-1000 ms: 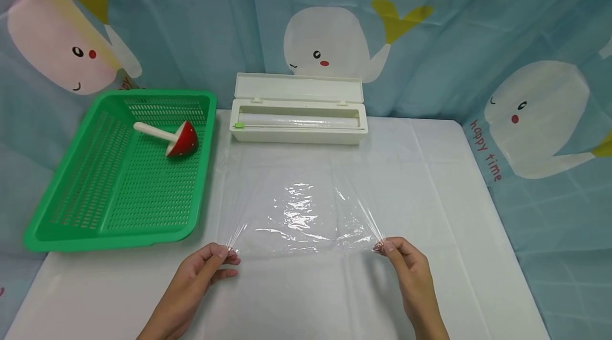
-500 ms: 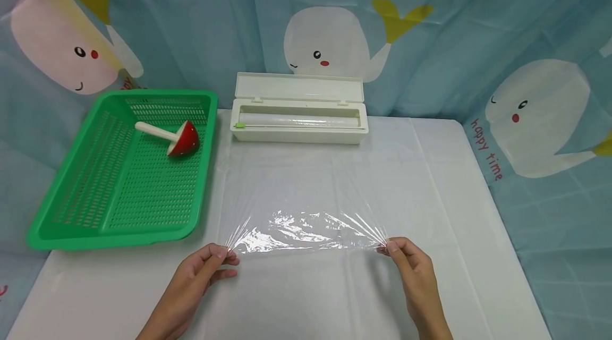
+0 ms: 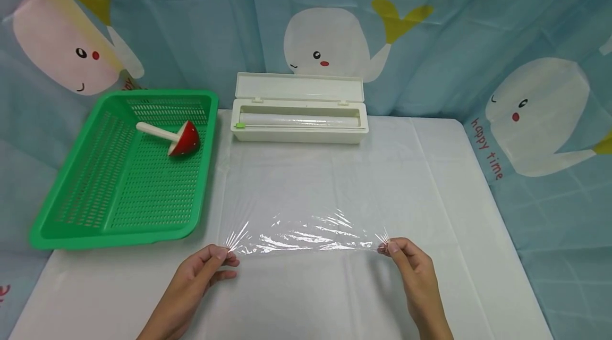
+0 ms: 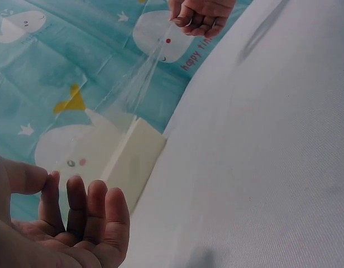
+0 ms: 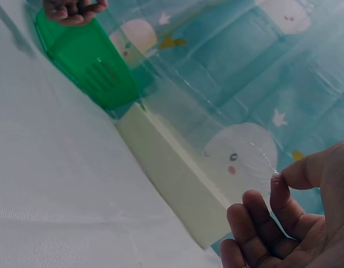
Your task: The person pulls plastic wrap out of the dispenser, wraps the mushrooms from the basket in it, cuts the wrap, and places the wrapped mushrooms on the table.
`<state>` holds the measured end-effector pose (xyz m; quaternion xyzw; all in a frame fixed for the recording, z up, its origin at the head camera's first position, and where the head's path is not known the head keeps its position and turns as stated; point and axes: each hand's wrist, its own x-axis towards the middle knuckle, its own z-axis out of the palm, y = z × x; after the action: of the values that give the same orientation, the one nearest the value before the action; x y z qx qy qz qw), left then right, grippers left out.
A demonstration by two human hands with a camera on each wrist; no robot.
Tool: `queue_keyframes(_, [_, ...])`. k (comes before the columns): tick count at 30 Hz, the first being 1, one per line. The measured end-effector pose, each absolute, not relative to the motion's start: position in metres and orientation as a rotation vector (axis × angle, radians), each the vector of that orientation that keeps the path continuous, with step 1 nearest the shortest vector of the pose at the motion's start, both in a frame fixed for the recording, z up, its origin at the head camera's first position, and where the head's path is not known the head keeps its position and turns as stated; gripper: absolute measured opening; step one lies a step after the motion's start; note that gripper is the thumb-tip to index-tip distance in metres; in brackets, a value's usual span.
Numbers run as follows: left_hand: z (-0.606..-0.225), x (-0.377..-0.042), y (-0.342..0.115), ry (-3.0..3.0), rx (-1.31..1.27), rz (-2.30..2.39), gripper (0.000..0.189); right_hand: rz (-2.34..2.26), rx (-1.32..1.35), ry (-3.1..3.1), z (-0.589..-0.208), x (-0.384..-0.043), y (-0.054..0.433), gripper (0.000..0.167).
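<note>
A clear sheet of plastic wrap (image 3: 301,236) stretches from the white wrap dispenser (image 3: 298,135) toward the near side of the table. My left hand (image 3: 201,271) pinches its near left corner between thumb and forefinger, the other fingers spread loosely. At the near right corner my right hand (image 3: 413,271) pinches the film in the same way. Creases fan out from both pinched corners. The dispenser's lid (image 3: 299,87) is raised, and a roll of wrap (image 3: 298,119) lies inside. A small green slider (image 3: 239,125) sits at the left end of its front edge.
To the left stands a green plastic basket (image 3: 148,196) with a red mushroom-shaped utensil (image 3: 184,141) with a white handle inside. A white cloth (image 3: 454,223) covers the table. A blue curtain with whale prints (image 3: 215,26) hangs behind and at the sides.
My right hand has shifted slightly to the right, pulling the wrap's near edge tauter. The left hand stays almost still. Reflections on the film have changed.
</note>
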<state>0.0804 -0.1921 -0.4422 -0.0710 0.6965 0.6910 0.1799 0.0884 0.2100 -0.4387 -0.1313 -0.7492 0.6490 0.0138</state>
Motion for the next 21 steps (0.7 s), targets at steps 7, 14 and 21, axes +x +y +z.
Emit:
queue_keyframes(7, [-0.4422, 0.0812, -0.1921, 1.976, -0.193, 1.938, 0.027, 2.01, -0.434, -2.342, -0.4388, 0.0882, 0.2093, 0.026])
queue_keyframes(14, [-0.4415, 0.0811, -0.1921, 1.975, -0.19, 1.943, 0.027, 2.034, -0.425, -2.331, -0.4393, 0.0892, 0.2091, 0.026])
queue_keyframes(21, [-0.4412, 0.0808, -0.1931, 1.972, -0.182, 1.952, 0.025, 2.043, -0.419, -2.348, -0.4391, 0.089, 0.2096, 0.026])
